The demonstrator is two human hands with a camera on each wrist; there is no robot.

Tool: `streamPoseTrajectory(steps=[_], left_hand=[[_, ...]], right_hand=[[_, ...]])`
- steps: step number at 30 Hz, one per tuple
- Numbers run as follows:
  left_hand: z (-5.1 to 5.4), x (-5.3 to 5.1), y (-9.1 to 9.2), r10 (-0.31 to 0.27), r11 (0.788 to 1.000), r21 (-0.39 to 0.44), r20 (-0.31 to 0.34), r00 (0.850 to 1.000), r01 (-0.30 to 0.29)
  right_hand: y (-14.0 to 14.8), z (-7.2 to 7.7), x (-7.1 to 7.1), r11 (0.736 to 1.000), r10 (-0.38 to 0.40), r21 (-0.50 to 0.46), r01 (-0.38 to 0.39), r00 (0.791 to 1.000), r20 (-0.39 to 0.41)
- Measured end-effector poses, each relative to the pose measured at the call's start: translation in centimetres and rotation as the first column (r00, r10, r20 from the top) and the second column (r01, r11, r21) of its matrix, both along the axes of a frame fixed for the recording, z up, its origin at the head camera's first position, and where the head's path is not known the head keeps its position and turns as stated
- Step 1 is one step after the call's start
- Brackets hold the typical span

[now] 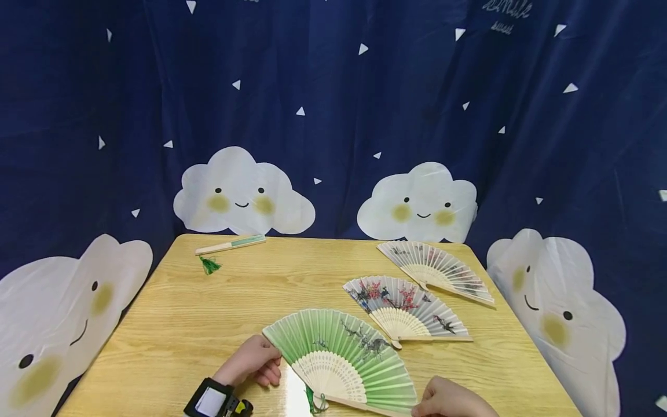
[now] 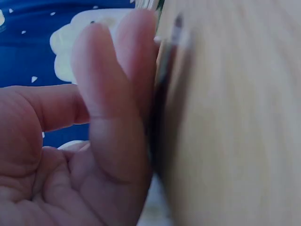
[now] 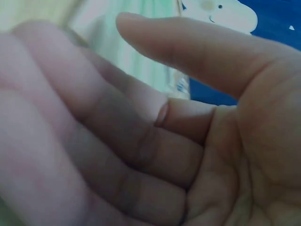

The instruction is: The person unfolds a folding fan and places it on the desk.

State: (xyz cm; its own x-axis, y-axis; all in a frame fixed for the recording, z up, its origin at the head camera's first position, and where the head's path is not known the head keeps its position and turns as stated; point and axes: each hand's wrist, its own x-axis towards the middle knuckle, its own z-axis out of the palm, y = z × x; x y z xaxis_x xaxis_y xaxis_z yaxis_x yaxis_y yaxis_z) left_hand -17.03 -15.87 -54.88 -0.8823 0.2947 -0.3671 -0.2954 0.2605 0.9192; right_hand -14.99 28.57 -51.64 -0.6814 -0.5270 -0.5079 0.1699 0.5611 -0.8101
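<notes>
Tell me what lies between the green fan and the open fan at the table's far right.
In the head view, the red-blossom fan lies open between the green fan and the far fan.

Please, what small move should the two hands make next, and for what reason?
Probably they should let go, leaving the green fan on the table. It is already spread wide, with the left hand at one edge and the right hand at the other, and the red-blossom fan just beyond it lies spread and unheld.

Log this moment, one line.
left hand: holds green fan, left edge | right hand: holds right corner | green fan: spread | folded fan: far left
</notes>
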Motion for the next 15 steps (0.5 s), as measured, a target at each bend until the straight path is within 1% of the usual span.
streamPoseTrajectory(steps=[2, 4, 7, 9, 10, 11, 12, 13, 15], left_hand=[[0.5, 0.0, -0.5, -0.018, 1.0, 0.004, -0.001, 1.0, 0.018], [1.1, 0.0, -1.1, -0.02, 1.0, 0.011, -0.007, 1.0, 0.02], [2.4, -0.4, -2.0, 0.014, 1.0, 0.013, -0.041, 0.999, -0.014], [3.4, -0.7, -2.5, 0.059, 0.998, 0.007, -0.068, 0.996, -0.058], [3.9, -0.9, -2.8, 0.084, 0.996, 0.003, -0.085, 0.993, -0.084], [4.4, -1.1, -3.0, 0.109, 0.994, -0.003, -0.1, 0.989, -0.11], [4.9, -1.3, -3.3, 0.133, 0.991, -0.008, -0.116, 0.984, -0.135], [5.4, -1.5, -3.5, 0.157, 0.987, -0.015, -0.132, 0.979, -0.161], [6.2, -2.0, -4.0, 0.208, 0.976, -0.032, -0.166, 0.964, -0.216]], right_hand=[[0.1, 0.6, -0.3, 1.0, -0.016, 0.006, 0.016, 0.999, -0.038], [0.2, 1.3, -0.6, 0.999, -0.049, 0.004, 0.049, 0.997, -0.062], [0.2, 2.5, -1.3, 0.993, -0.121, -0.005, 0.122, 0.984, -0.127], [0.0, 3.3, -1.7, 0.983, -0.18, -0.016, 0.181, 0.963, -0.199], [-0.2, 3.7, -1.9, 0.977, -0.209, -0.023, 0.21, 0.947, -0.242], [-0.3, 4.1, -2.1, 0.969, -0.241, -0.028, 0.244, 0.926, -0.289], [-0.6, 4.5, -2.3, 0.96, -0.272, -0.025, 0.28, 0.901, -0.339], [-0.8, 4.9, -2.4, 0.947, -0.304, -0.024, 0.319, 0.872, -0.384], [-1.4, 5.6, -2.7, 0.917, -0.357, -0.014, 0.398, 0.806, -0.472]])
